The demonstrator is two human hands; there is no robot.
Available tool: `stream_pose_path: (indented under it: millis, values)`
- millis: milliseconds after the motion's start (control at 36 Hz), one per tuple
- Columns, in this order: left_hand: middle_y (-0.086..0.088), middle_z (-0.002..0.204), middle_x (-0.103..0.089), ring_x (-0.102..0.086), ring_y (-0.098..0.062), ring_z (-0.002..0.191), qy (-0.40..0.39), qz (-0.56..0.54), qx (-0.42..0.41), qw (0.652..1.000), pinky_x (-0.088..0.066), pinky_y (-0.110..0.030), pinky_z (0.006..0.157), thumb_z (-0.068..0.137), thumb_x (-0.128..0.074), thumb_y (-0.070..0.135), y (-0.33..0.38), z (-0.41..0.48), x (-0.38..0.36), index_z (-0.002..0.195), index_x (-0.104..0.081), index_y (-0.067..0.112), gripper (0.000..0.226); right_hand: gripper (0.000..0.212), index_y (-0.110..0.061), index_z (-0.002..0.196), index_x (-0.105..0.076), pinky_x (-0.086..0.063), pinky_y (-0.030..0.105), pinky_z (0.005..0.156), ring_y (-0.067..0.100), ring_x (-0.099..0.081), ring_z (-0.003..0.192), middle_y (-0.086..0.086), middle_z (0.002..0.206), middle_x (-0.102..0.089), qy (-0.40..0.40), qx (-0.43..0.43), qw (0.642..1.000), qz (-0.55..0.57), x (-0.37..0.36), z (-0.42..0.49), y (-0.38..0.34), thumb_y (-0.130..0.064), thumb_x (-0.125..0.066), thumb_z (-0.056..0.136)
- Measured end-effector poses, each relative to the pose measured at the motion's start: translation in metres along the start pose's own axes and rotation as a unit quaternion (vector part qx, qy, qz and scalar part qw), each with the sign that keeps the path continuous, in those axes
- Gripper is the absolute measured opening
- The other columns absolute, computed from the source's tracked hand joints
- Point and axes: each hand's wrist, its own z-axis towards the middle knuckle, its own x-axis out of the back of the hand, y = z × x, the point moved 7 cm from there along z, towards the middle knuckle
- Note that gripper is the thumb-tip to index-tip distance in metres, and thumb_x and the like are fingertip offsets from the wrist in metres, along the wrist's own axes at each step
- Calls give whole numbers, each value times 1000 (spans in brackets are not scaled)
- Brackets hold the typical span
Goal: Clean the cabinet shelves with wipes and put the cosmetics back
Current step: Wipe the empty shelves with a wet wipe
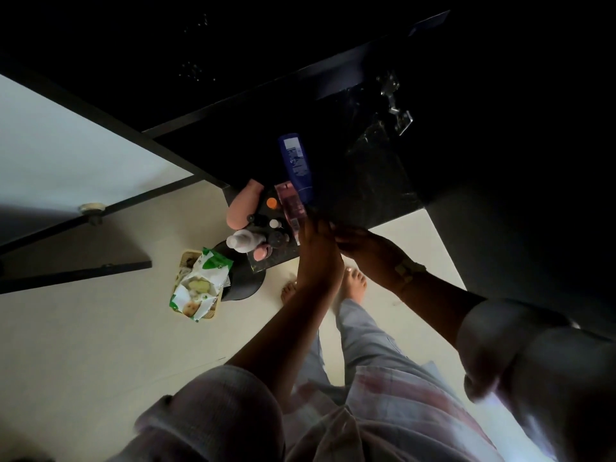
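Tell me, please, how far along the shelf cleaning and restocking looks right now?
Done: cannot tell; the cabinet is too dark to judge any wiping. In hand: the left hand seems to grip the pink bottle, the right hand beside it, hold unclear. Remaining: the blue bottle, white bottle, peach pouch and small jars crowd the dark counter; the wipes pack sits in its basket.

I'm looking almost straight down, and the light is poor: the top of my view is close to black. Pale cream floor (83,345) fills the lower left, brightly lit. A dark marbled table (376,181) runs in from the right with a glossy surface. Above it a metal hinge (395,101) catches a glint, on what may be the cabinet (266,61) side. Off left, a bright white panel (66,151) sits behind thin black bars (140,195).
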Motion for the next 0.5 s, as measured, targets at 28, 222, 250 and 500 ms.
stream_pose_path:
  millis: [28,222,250,500]
  values:
    - [-21,143,-38,-35,-34,132,-1,5,-2,1000,-34,-37,109,84,-45,-11,-1,-2,0,136,-42,0,53,36,-8,126,-62,-34,23,111,17,-54,122,8,132,-60,9,-11,1000,-5,2,-8,-3,-23,-41,100]
    - [-17,137,-46,-41,-30,129,14,-13,2,1000,-37,-32,106,84,-43,-11,-5,-13,4,134,-47,4,52,29,-17,104,-74,-53,36,84,25,-63,98,-1,102,-72,98,-29,991,-84,35,-20,-7,-9,-53,85]
    - [-17,138,-46,-40,-31,130,18,-19,-3,1000,-38,-33,105,85,-43,-11,-4,-14,5,133,-48,5,51,30,-18,103,-74,-52,35,85,25,-64,99,-2,102,-72,104,-45,989,-90,37,-21,-5,-5,-57,82]
    - [-5,109,-69,-65,-16,100,-5,-189,90,978,-54,-32,87,94,-56,14,-5,-14,-3,114,-62,9,21,22,-12,91,-72,-49,24,89,19,-61,97,7,106,-63,168,-114,976,74,61,-24,-9,6,-67,79]
